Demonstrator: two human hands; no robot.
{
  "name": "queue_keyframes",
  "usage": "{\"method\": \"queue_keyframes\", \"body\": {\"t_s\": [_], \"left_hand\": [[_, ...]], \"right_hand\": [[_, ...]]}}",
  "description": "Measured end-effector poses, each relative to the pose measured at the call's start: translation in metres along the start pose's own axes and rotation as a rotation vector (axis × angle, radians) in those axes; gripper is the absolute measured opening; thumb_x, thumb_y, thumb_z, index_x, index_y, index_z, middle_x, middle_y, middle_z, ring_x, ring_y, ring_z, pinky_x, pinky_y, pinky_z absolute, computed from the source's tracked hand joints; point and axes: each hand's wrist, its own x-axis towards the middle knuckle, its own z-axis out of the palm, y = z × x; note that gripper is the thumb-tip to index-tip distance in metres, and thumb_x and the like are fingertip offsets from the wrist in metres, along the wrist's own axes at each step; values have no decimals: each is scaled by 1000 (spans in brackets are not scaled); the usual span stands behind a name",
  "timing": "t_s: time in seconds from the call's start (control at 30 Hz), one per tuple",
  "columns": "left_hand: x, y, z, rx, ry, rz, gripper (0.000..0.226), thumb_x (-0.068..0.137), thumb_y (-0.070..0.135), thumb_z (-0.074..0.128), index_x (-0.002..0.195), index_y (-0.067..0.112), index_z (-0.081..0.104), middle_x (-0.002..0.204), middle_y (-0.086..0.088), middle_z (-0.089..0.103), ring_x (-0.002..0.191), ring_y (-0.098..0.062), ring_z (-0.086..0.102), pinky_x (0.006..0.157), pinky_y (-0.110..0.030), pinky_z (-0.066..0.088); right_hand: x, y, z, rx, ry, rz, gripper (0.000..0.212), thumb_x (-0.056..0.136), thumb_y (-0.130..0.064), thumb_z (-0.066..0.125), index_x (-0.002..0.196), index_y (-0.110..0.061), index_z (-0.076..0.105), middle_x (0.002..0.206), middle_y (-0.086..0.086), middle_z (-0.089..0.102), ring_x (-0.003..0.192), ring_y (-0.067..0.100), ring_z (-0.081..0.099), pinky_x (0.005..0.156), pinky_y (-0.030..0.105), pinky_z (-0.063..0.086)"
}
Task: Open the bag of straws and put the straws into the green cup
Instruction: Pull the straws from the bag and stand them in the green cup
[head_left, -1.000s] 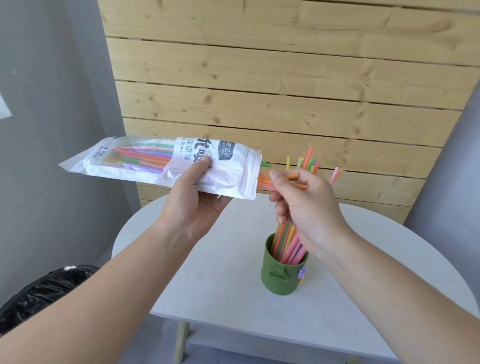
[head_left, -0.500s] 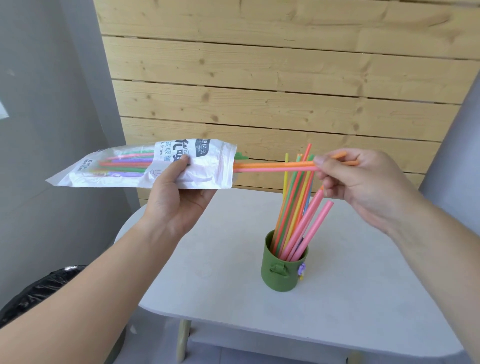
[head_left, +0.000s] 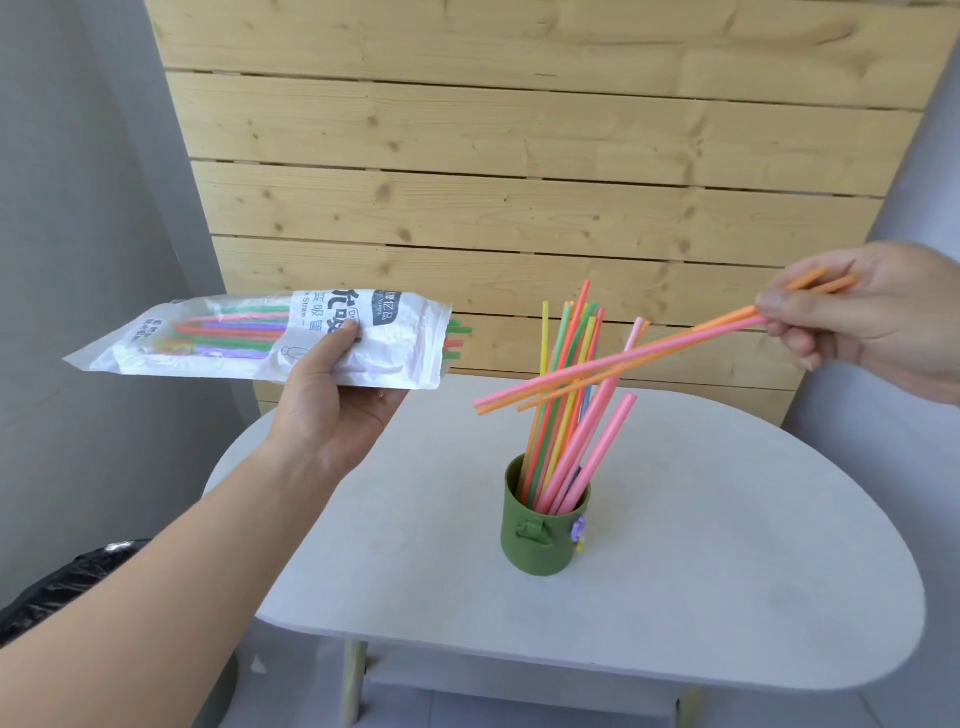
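My left hand (head_left: 332, 405) holds the plastic bag of straws (head_left: 249, 338) level above the table's left side, its open mouth facing right with a few green and orange tips sticking out. My right hand (head_left: 872, 322) pinches a few pink and orange straws (head_left: 613, 364) at their far end; they hang free in the air, slanting down to the left, clear of the bag and above the cup. The green cup (head_left: 543, 540) stands on the table and holds several coloured straws (head_left: 566, 415) leaning upright.
The white rounded table (head_left: 727, 571) stands against a wooden plank wall (head_left: 519, 182). A bin with a black liner (head_left: 67, 582) sits on the floor at lower left. Grey walls flank both sides.
My right hand has pulled a few pink and orange straws fully out of the bag and moved right. The bag has stayed level in my left hand.
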Motion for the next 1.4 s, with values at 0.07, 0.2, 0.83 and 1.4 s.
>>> {"method": "queue_keyframes", "body": {"t_s": [0.07,0.2,0.83,1.4], "left_hand": [[-1,-1,1,17,1,0,16,103,10,62,117,11,69,130,-9,77,117,-27,76,106,-53,57],[-3,-4,2,25,-11,2,20,103,10,62,122,12,69,133,-9,76,119,-26,75,106,-53,57],[-6,-6,6,66,-11,-17,22,103,11,62,125,12,68,137,-8,73,124,-24,73,102,-49,59],[-10,-2,8,101,-78,-33,13,104,13,60,110,11,72,129,-8,76,128,-27,70,106,-50,57]], "right_hand": [[-2,3,-4,-36,-67,57,67,30,-63,96,73,-14,79,60,4,64,47,11,54,44,21,47],[-3,9,-1,-190,-104,144,56,41,-56,95,74,-13,78,61,6,65,47,11,54,44,22,49],[19,7,23,-489,-23,115,10,82,-19,81,76,-13,76,59,3,65,48,9,58,51,28,52],[49,15,131,-723,158,-194,35,93,-33,69,126,-22,65,97,9,73,92,29,71,85,32,53]]}}
